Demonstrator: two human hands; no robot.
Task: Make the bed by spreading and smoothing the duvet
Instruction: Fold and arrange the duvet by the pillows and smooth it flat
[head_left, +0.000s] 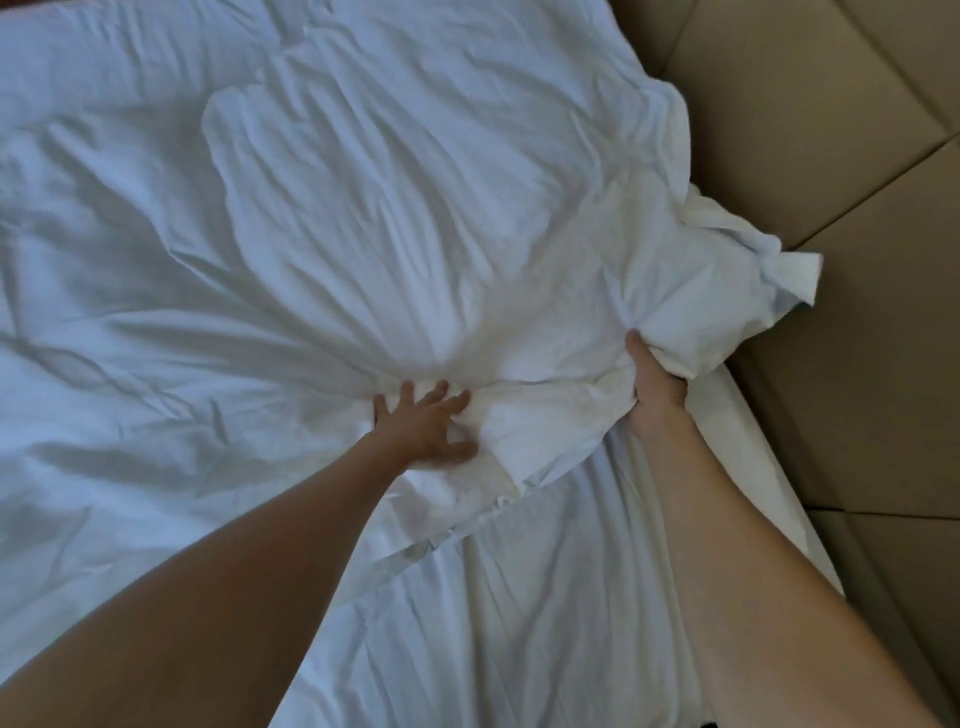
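Nearest, two bare forearms reaching up from the lower edge over a white bed sheet (519, 623), lightly creased, covering the mattress. Just beyond, the near edge of the white duvet (363, 234), bunched and lying diagonally across the sheet. Left hand (423, 423) pressed flat on that bunched edge, fingers (441, 389) spread and released, gripping nothing, thumb resting against a fold. To the right, right hand (657, 387) clenched on a gathered wad of the duvet's corner, thumb on top, remaining digits tucked under the cloth and hidden. Past that hand, the corner's loose end (789, 275) twisted and sticking out over the bed's right side. Farther off, the duvet's main body spread across most of the bed, heavily wrinkled, with creases fanning away from the left hand. Beyond and to the right, a tan padded headboard (831, 156) with diagonal seams, alongside the mattress.
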